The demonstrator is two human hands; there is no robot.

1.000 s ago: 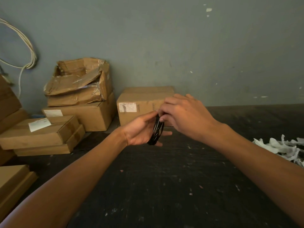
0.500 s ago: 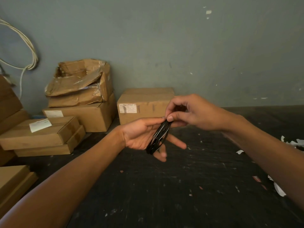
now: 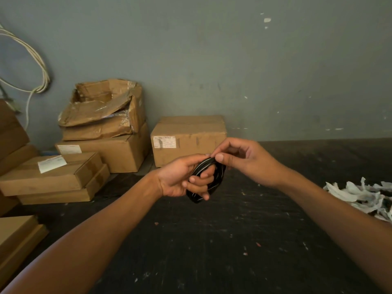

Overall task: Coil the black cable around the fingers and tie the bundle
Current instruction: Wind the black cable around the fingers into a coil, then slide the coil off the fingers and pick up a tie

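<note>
The black cable is a small oval coil of several loops, held in mid-air above the dark table. My left hand has its fingers curled through the coil, with the loops passing around them. My right hand pinches the top of the coil between thumb and forefinger. The cable's free end is not visible.
Cardboard boxes stand against the grey wall, with a stack and flat boxes at the left. A pale cord hangs on the wall at the left. Torn white scraps lie at the right edge.
My left fingers have curled shut through the coil, which has turned to face me more. My right hand stays pinched on the coil's top and has shifted slightly right.
</note>
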